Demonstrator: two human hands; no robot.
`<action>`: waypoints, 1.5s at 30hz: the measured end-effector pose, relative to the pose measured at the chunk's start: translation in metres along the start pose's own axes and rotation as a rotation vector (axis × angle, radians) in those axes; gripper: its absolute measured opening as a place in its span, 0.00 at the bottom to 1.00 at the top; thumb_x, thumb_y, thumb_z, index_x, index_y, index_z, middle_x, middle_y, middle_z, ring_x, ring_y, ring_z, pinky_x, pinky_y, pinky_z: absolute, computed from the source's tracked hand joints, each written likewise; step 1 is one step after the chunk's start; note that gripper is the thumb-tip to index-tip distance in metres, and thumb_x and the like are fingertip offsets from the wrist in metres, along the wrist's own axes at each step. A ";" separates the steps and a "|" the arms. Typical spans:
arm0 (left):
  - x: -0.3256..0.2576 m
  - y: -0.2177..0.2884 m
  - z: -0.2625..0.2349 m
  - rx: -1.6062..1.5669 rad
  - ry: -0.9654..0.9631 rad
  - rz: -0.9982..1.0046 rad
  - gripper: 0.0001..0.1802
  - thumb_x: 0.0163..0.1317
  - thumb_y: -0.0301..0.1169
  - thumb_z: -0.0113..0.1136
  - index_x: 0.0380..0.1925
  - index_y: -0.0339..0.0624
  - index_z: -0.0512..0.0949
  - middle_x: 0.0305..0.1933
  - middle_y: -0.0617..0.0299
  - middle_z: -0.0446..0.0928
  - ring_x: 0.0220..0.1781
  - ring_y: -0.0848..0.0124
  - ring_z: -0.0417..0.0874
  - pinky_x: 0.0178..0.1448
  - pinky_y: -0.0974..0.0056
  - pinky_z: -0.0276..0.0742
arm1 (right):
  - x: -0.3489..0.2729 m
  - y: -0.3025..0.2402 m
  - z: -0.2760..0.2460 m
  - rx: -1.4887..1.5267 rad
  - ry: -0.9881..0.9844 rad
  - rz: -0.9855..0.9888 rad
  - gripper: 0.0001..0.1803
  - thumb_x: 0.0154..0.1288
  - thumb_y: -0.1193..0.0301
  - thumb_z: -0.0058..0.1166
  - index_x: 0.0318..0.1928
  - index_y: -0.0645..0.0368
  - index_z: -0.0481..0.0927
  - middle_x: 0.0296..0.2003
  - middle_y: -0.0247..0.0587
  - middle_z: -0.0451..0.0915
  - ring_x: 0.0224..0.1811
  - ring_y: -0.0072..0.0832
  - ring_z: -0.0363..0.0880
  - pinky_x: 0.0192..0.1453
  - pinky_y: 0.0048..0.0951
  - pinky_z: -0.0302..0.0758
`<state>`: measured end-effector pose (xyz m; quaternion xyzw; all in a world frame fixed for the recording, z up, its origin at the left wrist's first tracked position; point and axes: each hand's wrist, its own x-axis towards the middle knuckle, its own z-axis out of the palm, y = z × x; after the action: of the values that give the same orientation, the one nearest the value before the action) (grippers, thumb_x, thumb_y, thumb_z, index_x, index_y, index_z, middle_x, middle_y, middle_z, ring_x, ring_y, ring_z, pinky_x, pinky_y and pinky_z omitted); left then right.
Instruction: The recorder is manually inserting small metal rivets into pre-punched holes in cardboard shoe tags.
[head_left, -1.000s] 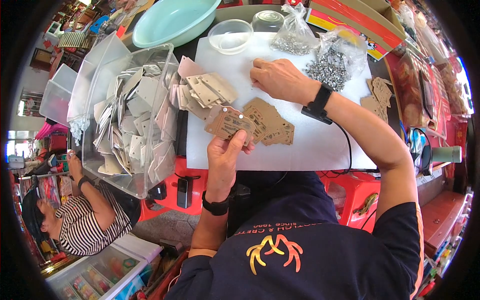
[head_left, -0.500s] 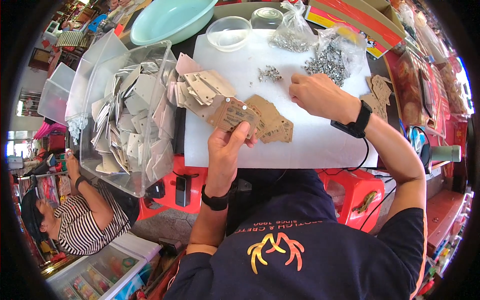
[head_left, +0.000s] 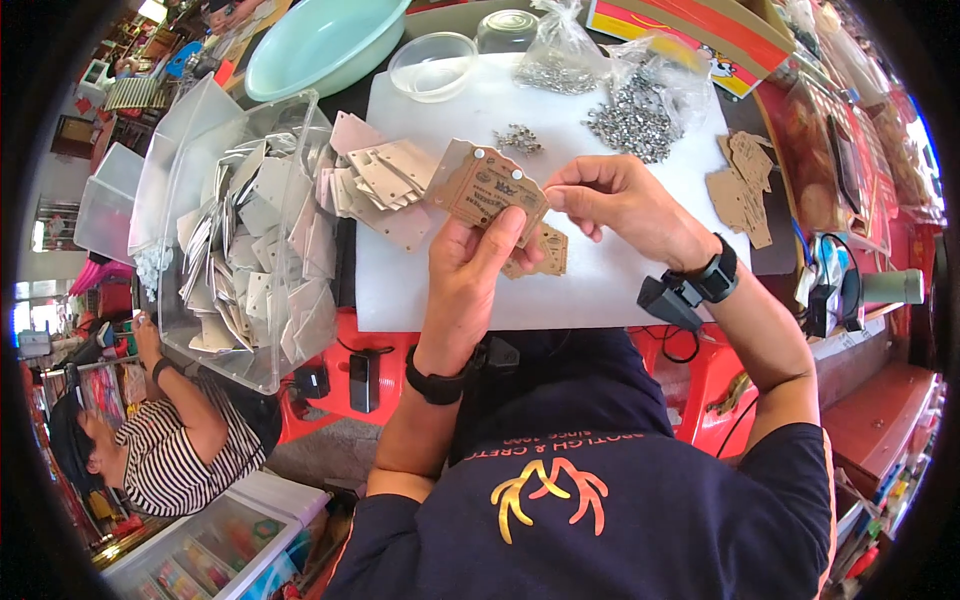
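Note:
My left hand [head_left: 470, 262] holds a brown printed card [head_left: 487, 190] up over the white board, thumb on its face. Two small round silver studs show along the card's upper edge. At the card's right edge my right hand [head_left: 630, 205] is closed in a pinch; whatever its fingertips hold is too small or hidden to tell. Beneath the left hand lie more brown cards [head_left: 552, 250], mostly covered. A little heap of metal pieces [head_left: 519, 140] sits just beyond the held card. Grey-beige blank cards [head_left: 375, 185] are spread left of it.
On the left stands a clear plastic bin [head_left: 270, 375] full of blank cards. Along the back are a pale blue basin [head_left: 325, 45], a clear bowl [head_left: 433, 65], a bag of metal pieces [head_left: 560, 70] and a larger metal heap [head_left: 635, 125]. Brown cards [head_left: 742, 190] lie at right.
My right hand has come from the small metal heap down and left to the card's edge. The left hand has raised and tilted the card.

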<state>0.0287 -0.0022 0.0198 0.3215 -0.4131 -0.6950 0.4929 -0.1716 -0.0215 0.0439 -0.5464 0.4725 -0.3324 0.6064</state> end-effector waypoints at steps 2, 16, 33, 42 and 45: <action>0.003 -0.001 0.004 0.012 -0.038 0.013 0.13 0.71 0.30 0.54 0.51 0.37 0.74 0.39 0.63 0.79 0.34 0.77 0.78 0.38 0.71 0.74 | -0.006 0.003 0.005 0.077 0.006 0.012 0.12 0.69 0.66 0.56 0.42 0.62 0.84 0.24 0.25 0.76 0.24 0.12 0.70 0.28 0.17 0.69; 0.008 -0.003 0.016 0.031 -0.056 0.064 0.12 0.71 0.30 0.54 0.51 0.37 0.73 0.40 0.63 0.79 0.33 0.78 0.78 0.37 0.71 0.75 | -0.018 0.012 0.005 0.346 0.024 -0.015 0.11 0.68 0.68 0.57 0.45 0.62 0.83 0.27 0.25 0.78 0.25 0.11 0.71 0.28 0.17 0.70; 0.012 -0.011 0.024 0.218 0.004 0.190 0.12 0.71 0.29 0.55 0.49 0.35 0.72 0.40 0.63 0.79 0.33 0.80 0.79 0.37 0.73 0.76 | -0.026 0.018 0.011 0.383 0.120 0.002 0.15 0.69 0.65 0.56 0.45 0.66 0.82 0.28 0.30 0.79 0.27 0.14 0.73 0.31 0.19 0.74; 0.013 -0.016 0.025 0.280 0.038 0.206 0.12 0.71 0.30 0.55 0.50 0.35 0.71 0.40 0.61 0.79 0.32 0.79 0.79 0.37 0.72 0.76 | -0.024 0.015 0.013 0.424 0.154 -0.008 0.14 0.71 0.65 0.54 0.45 0.66 0.81 0.30 0.34 0.81 0.28 0.15 0.75 0.34 0.21 0.79; 0.014 -0.016 0.023 0.283 0.039 0.226 0.13 0.71 0.30 0.55 0.50 0.35 0.71 0.39 0.61 0.79 0.32 0.79 0.79 0.37 0.72 0.76 | -0.024 0.017 0.012 0.417 0.082 0.000 0.15 0.72 0.65 0.53 0.46 0.67 0.81 0.32 0.35 0.81 0.29 0.15 0.75 0.34 0.22 0.80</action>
<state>-0.0022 -0.0065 0.0155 0.3527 -0.5305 -0.5637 0.5258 -0.1704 0.0081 0.0315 -0.3951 0.4177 -0.4447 0.6868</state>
